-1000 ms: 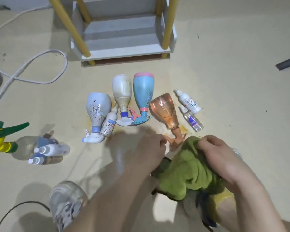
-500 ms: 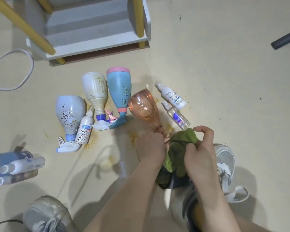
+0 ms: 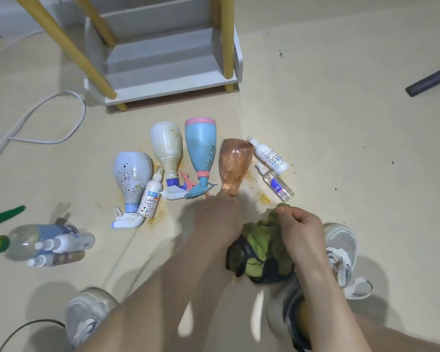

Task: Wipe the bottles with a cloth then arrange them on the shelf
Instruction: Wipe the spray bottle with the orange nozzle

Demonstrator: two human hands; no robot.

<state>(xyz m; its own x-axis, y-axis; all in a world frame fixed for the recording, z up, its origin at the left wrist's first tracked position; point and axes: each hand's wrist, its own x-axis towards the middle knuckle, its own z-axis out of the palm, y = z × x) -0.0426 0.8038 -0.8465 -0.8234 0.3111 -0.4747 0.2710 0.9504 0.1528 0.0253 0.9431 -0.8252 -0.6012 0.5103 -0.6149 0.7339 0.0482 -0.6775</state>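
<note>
At the far left, a cluster of clear and white bottles (image 3: 61, 243) is laid on the floor (image 3: 341, 148), well apart from the rest. Farther back, a white shelf (image 3: 168, 78) with yellow posts is seen. Before it, spattered bottles are laid in a row: a lavender bottle (image 3: 133, 174), a small white bottle (image 3: 151, 198) just beside it, a cream bottle (image 3: 167, 148), a blue bottle (image 3: 201, 151), then the orange bottle (image 3: 235, 166), whose neck end is gripped by the left hand (image 3: 219, 219). Two small spray bottles (image 3: 271, 155) are laid just beyond. The green cloth (image 3: 262, 246), bunched between the hands, is pinched at its top by the right hand (image 3: 299, 229).
</note>
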